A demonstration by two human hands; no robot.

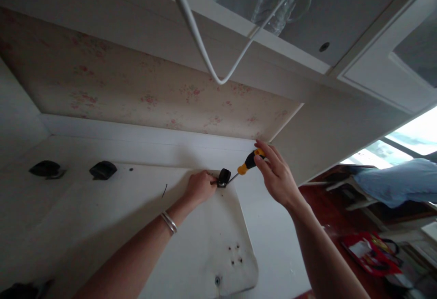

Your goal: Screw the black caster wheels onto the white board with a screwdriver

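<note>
My left hand (201, 186), with a silver bracelet on its wrist, pinches the base of a small black caster wheel (224, 176). The caster is at the upper right corner of a white panel (191, 235). In my right hand (277, 175) is a screwdriver (251, 161) with a yellow and black handle. Its metal shaft slants down to the left, and the tip meets the caster's base plate; any screw there is too small to make out. Farther left on the panel's edge sit two more black casters, one (103, 170) nearer and one (47, 169) farther.
A white cable (218, 80) hangs down in front of a white shelf holding clear plastic-wrapped things (273, 12). Flowered backing (150, 94) spans the cabinet. At right, blue cloth (399, 180) and a red bag (372, 251) lie beyond the cabinet. Several small holes mark the panel.
</note>
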